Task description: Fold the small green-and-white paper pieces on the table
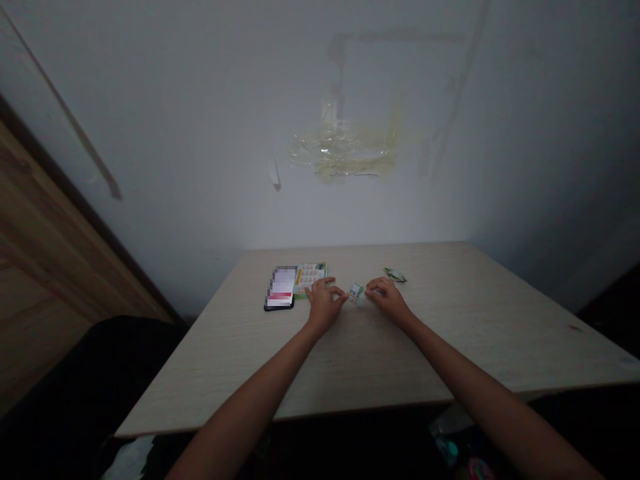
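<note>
Between my two hands is a small printed piece [357, 291], white and green, like paper or a thin packet; it is too small to tell which. My left hand [325, 305] has thumb and forefinger pinched at its left edge, the other fingers bent over the edge of a colourful printed sheet [311, 276]. At the piece's right side, my right hand [391, 299] is closed in a pinch; whether its fingertips grip the piece or something tiny is unclear. Just beyond the right hand lies a crumpled green-and-white scrap [395, 274].
A phone [281, 288] with a lit, partly blurred screen lies left of the sheet on the pale wooden table [240, 360]. The table's far edge meets a wall [200, 133] bearing old tape [345, 153]. Wooden boards [45, 233] stand at the left, above a dark shape.
</note>
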`<state>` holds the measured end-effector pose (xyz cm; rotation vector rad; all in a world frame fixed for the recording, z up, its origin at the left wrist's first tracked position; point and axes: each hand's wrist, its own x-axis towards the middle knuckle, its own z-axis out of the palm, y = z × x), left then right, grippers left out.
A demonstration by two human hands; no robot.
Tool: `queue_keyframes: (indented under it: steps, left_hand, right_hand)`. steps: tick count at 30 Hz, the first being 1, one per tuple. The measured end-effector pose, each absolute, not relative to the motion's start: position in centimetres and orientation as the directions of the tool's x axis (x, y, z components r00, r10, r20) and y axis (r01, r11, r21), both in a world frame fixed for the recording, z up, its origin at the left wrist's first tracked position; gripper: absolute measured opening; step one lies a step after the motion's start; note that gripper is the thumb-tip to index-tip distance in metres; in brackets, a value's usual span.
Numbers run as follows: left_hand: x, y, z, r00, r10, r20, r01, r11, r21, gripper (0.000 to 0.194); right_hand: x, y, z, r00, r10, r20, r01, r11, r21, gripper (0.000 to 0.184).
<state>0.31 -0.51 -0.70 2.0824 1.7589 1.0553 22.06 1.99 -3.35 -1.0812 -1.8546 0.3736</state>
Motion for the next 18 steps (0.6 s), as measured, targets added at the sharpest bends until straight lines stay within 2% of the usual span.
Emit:
queue_keyframes:
  steps: [6,12,18]
  left_hand:
    - [0.2,-0.9,-0.5,0.038,0.920,0.391,0.788,-0.268,0.555,0.014]
    - [0.3,-1.3,-0.1,0.042,0.919,0.393,0.804,-0.265,0.533,0.018]
    - [0.2,-1.3,-0.4,0.053,0.920,0.389,0.829,-0.258,0.497,0.020]
  right_hand:
    - [22.2,1.4,-2.4,-0.058,0.749,0.661,0.529,0.584,-0.616,0.021]
    - [21.9,0.4,-1.7,-0.218,0.724,0.654,0.544,0.647,-0.534,0.017]
    - [21.6,0.1,-1.7,-0.345,0.774,0.531,0.570,0.622,-0.537,0.010]
